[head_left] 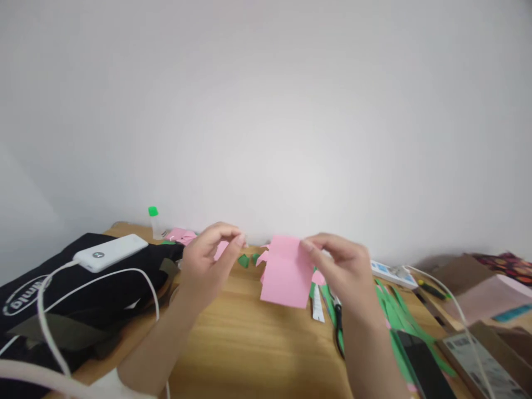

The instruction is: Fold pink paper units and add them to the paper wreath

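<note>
A pink sheet of paper point(286, 274) hangs above the wooden table, its upper right edge pinched between the thumb and fingers of my right hand point(343, 266). To the left of the sheet, my left hand point(211, 260) is raised with thumb and forefinger pressed together. Something small and pale may be at those fingertips, but it is too blurred to make out. Small green paper pieces point(244, 261) and pink scraps lie behind, between the two hands. A white tube point(318, 305) lies just right of the sheet, and black-handled scissors point(338, 327) are partly hidden by my right forearm.
At left, a white power bank point(110, 253) with a cable rests on black cloth point(50, 257). A green-capped bottle point(154, 223) stands near the wall. Green paper strips point(394, 310), a phone point(421, 363), a power strip point(393, 274) and a cardboard box point(486, 360) lie at right.
</note>
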`<action>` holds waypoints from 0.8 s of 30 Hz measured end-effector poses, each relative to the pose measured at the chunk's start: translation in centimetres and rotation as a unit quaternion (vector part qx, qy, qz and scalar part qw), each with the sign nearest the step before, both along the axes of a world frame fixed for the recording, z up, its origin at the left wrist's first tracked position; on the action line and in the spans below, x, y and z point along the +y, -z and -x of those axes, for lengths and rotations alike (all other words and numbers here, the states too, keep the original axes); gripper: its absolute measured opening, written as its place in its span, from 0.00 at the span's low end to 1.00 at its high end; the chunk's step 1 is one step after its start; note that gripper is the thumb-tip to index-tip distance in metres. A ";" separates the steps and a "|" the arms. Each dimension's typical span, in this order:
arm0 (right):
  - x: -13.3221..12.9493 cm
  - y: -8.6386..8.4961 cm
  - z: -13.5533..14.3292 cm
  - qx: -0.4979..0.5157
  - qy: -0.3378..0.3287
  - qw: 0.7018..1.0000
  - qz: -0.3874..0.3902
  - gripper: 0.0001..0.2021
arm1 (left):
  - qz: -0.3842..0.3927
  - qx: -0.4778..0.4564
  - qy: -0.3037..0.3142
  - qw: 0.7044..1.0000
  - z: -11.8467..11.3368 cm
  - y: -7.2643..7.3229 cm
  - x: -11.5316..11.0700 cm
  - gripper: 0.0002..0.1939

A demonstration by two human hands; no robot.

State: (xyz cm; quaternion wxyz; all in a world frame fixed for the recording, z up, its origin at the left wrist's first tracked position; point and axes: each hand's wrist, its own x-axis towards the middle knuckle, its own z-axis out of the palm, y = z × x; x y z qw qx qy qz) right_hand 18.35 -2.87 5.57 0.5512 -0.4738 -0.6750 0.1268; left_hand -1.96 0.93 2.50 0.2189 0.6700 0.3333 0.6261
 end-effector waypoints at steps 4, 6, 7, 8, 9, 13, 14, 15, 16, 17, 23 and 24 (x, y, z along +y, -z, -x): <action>0.0 -3.0 0.4 0.074 -0.045 0.996 -0.001 0.07 | 0.070 0.037 0.208 0.975 -0.3 -2.7 -0.1 0.19; -0.4 -3.6 0.6 0.071 -0.051 0.996 -0.019 0.08 | 0.123 0.061 0.296 0.945 -0.4 -4.1 -0.1 0.20; -0.8 -3.7 0.7 0.052 -0.050 0.997 -0.040 0.06 | 0.137 0.066 0.311 0.938 -0.4 -4.7 -0.1 0.18; -1.1 -3.7 0.7 0.015 -0.048 0.996 -0.068 0.05 | 0.140 0.070 0.313 0.937 -0.3 -5.2 -0.1 0.14; -1.4 -3.7 0.7 -0.040 -0.044 0.993 -0.103 0.10 | 0.133 0.071 0.305 0.940 -0.2 -5.7 -0.1 0.11; -2.1 -3.8 0.5 -0.326 0.019 0.918 -0.226 0.26 | 0.101 0.085 0.286 0.949 0.6 -6.7 0.1 0.05; -2.1 -4.0 0.6 -0.378 0.043 0.892 -0.244 0.23 | 0.100 0.090 0.284 0.949 0.7 -6.8 0.1 0.05; -1.9 -4.2 0.7 -0.416 0.065 0.869 -0.261 0.19 | 0.102 0.094 0.282 0.949 0.8 -6.9 0.2 0.05; -1.7 -4.4 0.8 -0.442 0.084 0.849 -0.277 0.16 | 0.105 0.098 0.280 0.949 0.7 -6.9 0.2 0.05; -1.5 -4.5 0.9 -0.458 0.095 0.833 -0.295 0.13 | 0.106 0.101 0.279 0.949 0.6 -6.9 0.3 0.06; -0.9 -3.9 0.5 -0.406 0.009 0.851 -0.333 0.08 | 0.063 0.074 0.238 0.966 0.0 -5.9 2.1 0.08; -1.0 -3.7 0.4 -0.407 -0.028 0.858 -0.311 0.09 | 0.055 0.072 0.230 0.969 0.0 -5.7 2.4 0.09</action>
